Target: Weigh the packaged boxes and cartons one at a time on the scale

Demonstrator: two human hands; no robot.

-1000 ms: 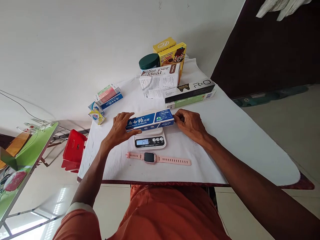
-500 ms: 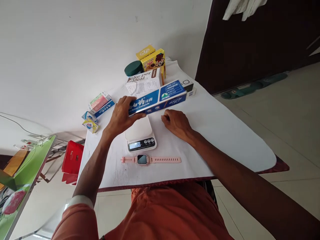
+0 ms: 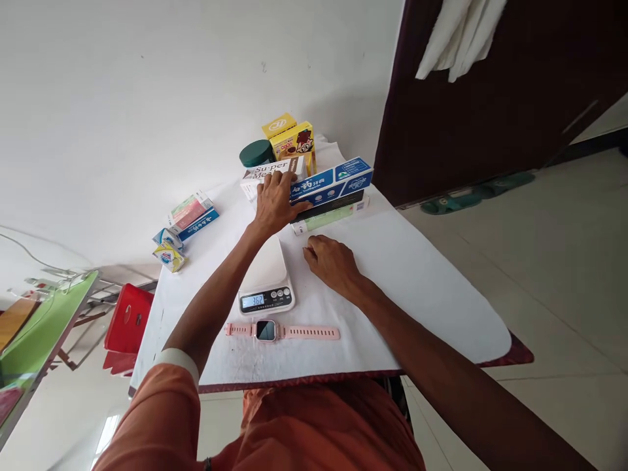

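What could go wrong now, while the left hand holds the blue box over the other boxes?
1. The left hand grips the blue toothpaste box only at one end, above the black box and green box; set down crooked, it might slide off that stack.
2. The left forearm crosses above the scale; it may press the platform.
3. The pink watch lies near the table front edge and could be brushed off.

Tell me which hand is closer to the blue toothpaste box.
Left. The left hand grips the blue toothpaste box by its left end. The right hand lies palm-down on the white cloth beside the scale, apart from the box.
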